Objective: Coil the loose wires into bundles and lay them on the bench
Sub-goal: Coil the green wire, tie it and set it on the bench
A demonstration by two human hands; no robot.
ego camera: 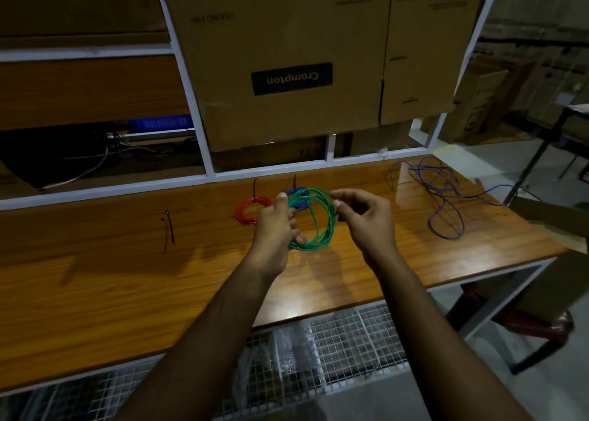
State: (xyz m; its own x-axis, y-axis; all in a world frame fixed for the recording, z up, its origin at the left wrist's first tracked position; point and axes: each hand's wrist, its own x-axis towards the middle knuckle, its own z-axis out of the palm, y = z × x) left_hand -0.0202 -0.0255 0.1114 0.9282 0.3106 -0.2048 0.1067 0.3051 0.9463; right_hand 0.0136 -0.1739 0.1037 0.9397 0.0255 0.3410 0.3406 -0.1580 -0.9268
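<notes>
A green wire coil (322, 229) hangs above the wooden bench (127, 277), wound in several loops. My left hand (275, 226) grips its left side, thumb up. My right hand (366, 218) pinches the coil's right side between thumb and forefinger. Behind the hands, a red wire bundle (250, 210) lies on the bench with a black tie sticking up. A blue bundle (299, 199) lies beside it, partly hidden by the green loops. A loose purple wire (446, 197) sprawls untidily at the bench's right end.
Two black cable ties (169, 231) lie on the bench to the left. Cardboard boxes (287, 54) fill the white-framed shelving behind. A wire mesh shelf (334, 341) sits under the bench. The bench's right edge borders an aisle with a chair (526, 318).
</notes>
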